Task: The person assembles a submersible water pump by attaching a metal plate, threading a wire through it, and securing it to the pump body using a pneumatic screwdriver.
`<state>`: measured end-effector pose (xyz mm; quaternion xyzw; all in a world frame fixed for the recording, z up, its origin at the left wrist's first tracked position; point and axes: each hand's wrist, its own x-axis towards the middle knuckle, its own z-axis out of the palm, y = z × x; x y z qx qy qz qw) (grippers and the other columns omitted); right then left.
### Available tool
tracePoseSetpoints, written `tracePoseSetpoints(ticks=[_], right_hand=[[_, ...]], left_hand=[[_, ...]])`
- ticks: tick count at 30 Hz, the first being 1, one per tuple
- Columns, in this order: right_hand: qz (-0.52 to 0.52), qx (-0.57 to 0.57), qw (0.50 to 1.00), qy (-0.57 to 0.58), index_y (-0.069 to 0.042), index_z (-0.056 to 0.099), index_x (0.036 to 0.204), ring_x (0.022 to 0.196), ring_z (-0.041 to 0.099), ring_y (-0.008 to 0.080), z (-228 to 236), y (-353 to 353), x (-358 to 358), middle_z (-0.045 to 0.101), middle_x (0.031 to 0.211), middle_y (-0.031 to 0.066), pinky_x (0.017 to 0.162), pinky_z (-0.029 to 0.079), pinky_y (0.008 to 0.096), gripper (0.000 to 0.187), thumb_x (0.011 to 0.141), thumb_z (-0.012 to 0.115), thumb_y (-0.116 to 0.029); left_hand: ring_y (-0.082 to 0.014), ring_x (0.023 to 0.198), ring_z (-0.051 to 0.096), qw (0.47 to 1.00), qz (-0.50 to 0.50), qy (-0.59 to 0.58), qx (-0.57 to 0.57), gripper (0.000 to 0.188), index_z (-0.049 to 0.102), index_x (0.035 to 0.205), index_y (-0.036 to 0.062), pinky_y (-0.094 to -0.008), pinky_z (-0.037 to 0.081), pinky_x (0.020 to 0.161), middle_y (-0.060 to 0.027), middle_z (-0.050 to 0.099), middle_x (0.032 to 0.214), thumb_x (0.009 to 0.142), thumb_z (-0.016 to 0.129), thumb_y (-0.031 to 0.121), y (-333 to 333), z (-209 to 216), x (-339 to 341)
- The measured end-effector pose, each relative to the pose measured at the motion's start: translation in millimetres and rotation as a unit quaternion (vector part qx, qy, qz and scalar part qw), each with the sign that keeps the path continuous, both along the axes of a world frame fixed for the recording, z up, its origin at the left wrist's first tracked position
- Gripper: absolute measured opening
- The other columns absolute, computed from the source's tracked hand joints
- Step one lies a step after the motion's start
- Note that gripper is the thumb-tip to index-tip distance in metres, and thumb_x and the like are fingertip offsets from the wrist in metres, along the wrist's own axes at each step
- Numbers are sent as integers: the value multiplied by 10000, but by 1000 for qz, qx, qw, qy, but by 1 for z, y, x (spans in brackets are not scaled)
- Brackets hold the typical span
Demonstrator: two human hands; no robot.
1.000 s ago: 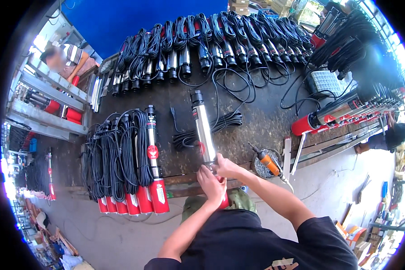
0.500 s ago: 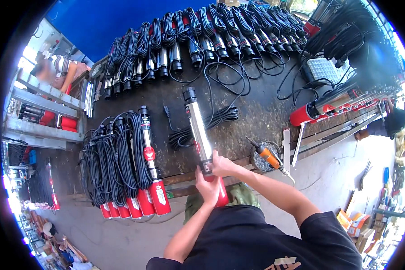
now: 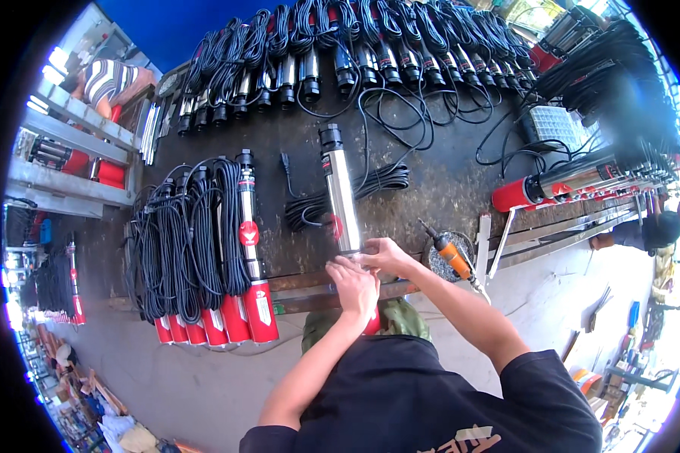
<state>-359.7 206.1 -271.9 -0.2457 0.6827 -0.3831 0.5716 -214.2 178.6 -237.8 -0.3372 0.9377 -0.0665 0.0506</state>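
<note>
A long silver submersible pump [image 3: 343, 200] with a black end cap lies across the near edge of the bench, pointing away from me. Its red end reaches back to my body and is mostly covered by my hands. My left hand [image 3: 353, 291] is wrapped over the pump from above at the joint between silver and red. On the right side of that same joint, my right hand [image 3: 387, 257] closes its fingers against the pump. A round red sticker shows on the pump's left side. Behind the pump lies a coiled black cable [image 3: 385, 179] with a plug [image 3: 286, 164].
Left of me lie several red-ended pumps [image 3: 261, 313] with bundled cables. A long row of pumps [image 3: 310, 72] lines the bench's far side. An orange power tool [image 3: 452, 258] rests on a round dish of small parts [image 3: 438, 266]. More pumps [image 3: 515, 194] are stacked at right. A person in stripes [image 3: 107, 79] is far left.
My left hand has moved from under the red part up over the joint. The pump has turned slightly, showing more of its red sticker. My right hand has shifted its hold at the joint.
</note>
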Motion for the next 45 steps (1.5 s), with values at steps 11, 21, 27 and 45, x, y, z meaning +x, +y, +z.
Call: tracePoseSetpoints(ticks=[11, 21, 27, 45], right_hand=[[51, -102, 992, 47, 48, 647, 1103, 800, 640, 158, -9, 12, -7, 688, 881, 103, 690, 539, 345, 427, 949, 656, -350], [58, -83, 842, 531, -74, 635, 976, 791, 691, 365, 50, 78, -57, 719, 887, 133, 671, 542, 471, 233, 900, 681, -289], [331, -31, 688, 644, -133, 613, 909, 837, 695, 270, 32, 161, -60, 658, 872, 48, 647, 541, 449, 72, 841, 623, -155], [-143, -115, 954, 236, -14, 693, 1091, 787, 700, 106, 56, 88, -7, 739, 909, 62, 721, 577, 276, 288, 822, 788, -60]], left_hand=[[-187, 891, 711, 511, 214, 305, 775, 297, 692, 1096, -17, -361, 577, 797, -92, 740, 1003, 840, 775, 109, -93, -16, 27], [-272, 840, 676, 519, 327, 433, 661, 649, 435, 1146, -57, -387, 582, 738, -193, 624, 1017, 647, 832, 66, -32, -40, -19], [-330, 980, 670, 615, 351, 411, 575, 709, 427, 1173, -42, -412, 548, 874, -237, 624, 1098, 612, 841, 88, -27, -21, -25], [-235, 833, 677, 467, 275, 440, 715, 564, 458, 1179, -9, -383, 590, 721, -144, 635, 980, 713, 775, -3, -43, -53, -6]])
